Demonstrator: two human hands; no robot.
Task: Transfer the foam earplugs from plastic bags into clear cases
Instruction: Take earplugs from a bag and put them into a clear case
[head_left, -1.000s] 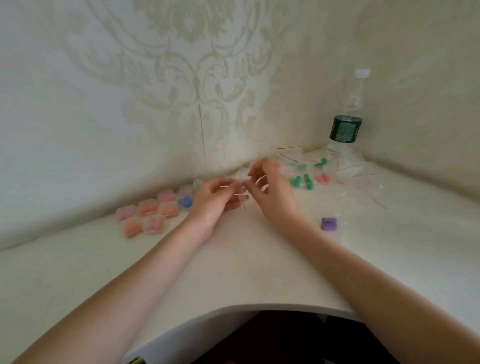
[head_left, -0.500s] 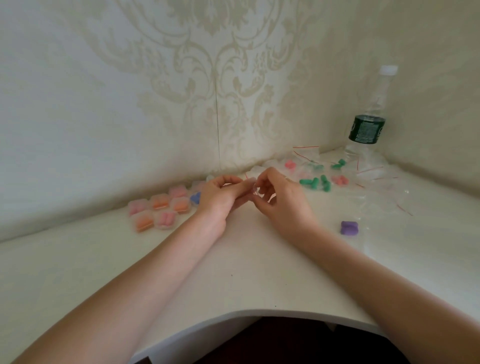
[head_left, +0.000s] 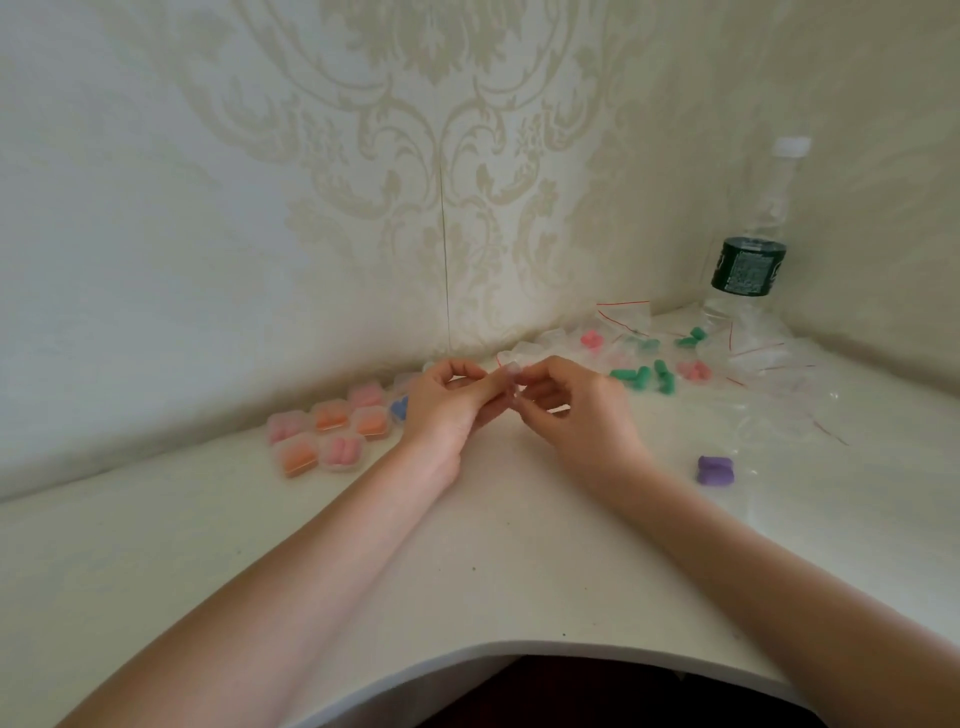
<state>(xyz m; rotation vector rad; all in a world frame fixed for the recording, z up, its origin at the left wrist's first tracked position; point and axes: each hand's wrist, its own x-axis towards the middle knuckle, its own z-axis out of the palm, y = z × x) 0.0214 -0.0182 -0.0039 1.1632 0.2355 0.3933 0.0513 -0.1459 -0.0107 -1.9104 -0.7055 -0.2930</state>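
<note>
Hands: left hand (head_left: 447, 402) and right hand (head_left: 576, 410) meet fingertip to fingertip, both pinching a small clear item (head_left: 511, 370); bag or case, cannot tell.
Earplugs: green pairs (head_left: 644, 375), pink (head_left: 591, 340), purple pair (head_left: 716, 470) on the table (head_left: 493, 545).
Handling: likely light, squashy; pinch mid-body.
Filled cases (head_left: 327, 434): orange and pink pairs, left.
Bags (head_left: 769, 364): clear, limp, right.

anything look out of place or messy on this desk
One purple earplug pair lies alone by the right forearm, apart from the filled cases on the left and the scattered bags near the bottle. Green earplugs lie loose there too.
</note>
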